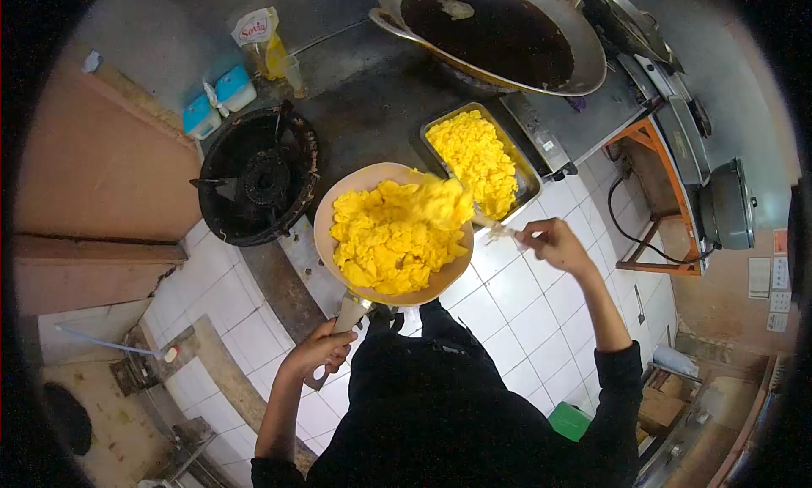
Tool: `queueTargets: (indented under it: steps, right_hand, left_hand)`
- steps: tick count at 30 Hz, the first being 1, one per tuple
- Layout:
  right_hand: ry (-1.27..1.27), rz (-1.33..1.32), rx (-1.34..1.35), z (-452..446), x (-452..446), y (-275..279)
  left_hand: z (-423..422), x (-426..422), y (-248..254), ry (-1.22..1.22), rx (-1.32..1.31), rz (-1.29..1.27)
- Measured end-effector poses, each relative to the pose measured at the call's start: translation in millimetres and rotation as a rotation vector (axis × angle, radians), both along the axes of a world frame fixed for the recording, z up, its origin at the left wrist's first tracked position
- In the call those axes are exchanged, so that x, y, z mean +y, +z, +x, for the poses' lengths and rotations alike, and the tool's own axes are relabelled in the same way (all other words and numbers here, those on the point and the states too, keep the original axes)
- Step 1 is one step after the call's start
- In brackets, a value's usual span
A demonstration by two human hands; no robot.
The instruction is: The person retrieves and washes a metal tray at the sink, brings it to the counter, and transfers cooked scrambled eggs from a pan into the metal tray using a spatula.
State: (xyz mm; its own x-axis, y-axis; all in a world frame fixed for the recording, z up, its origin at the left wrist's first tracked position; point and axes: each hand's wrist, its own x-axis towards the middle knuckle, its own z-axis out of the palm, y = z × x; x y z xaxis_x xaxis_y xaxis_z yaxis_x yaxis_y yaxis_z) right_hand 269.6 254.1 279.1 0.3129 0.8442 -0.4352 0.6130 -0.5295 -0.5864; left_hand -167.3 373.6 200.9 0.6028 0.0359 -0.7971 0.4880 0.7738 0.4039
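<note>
My left hand (321,351) is closed round the handle of a light-coloured frying pan (446,282), which is held up near the counter's front edge. Yellow scrambled egg (385,251) fills much of the pan. My right hand (554,244) grips the handle of a utensil (501,232), whose far end is covered by a blurred clump of egg over the pan's right side. Just beyond the pan, a rectangular metal tray (531,182) holds more scrambled egg (478,158).
A black gas burner (265,180) is left of the pan. At the back stands a large wok (592,61) of dark liquid. Blue-lidded containers (234,89) and a yellow pouch (272,55) are at the back left. An orange-framed stand (668,154) is at the right.
</note>
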Motion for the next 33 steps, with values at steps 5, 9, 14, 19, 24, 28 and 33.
queueTargets:
  steps: [5, 9, 14, 19, 24, 28, 33]
  right_hand:
    - [-0.111, -0.105, -0.366, 43.5, 7.1, 13.9]
    - [-0.139, -0.118, -0.833, 60.5, 23.9, -15.6]
    - [-0.171, -0.136, -1.024, 79.3, 43.9, -26.6]
    - [-0.097, -0.088, -1.181, 79.2, 44.6, -11.6]
    - [0.005, 0.151, -1.155, 59.4, 36.5, -5.4]
    - [0.108, -0.053, -1.037, 59.4, 17.9, -37.3]
    - [0.077, -0.036, -1.074, 49.8, -23.1, -23.7]
  left_hand:
    - [-1.1, -1.8, -2.1, -0.007, 0.021, 0.02]
    - [2.4, -1.4, 5.5, -0.004, 0.015, 0.022]
    - [1.3, -0.9, 4.5, 0.002, -0.006, 0.023]
    - [3.6, 0.0, 9.8, 0.0, 0.003, 0.023]
    - [2.2, 0.2, 4.8, -0.007, 0.009, 0.034]
    - [4.0, -0.6, 9.3, 0.015, 0.028, -0.002]
    - [5.2, -1.5, 7.9, -0.013, 0.041, 0.012]
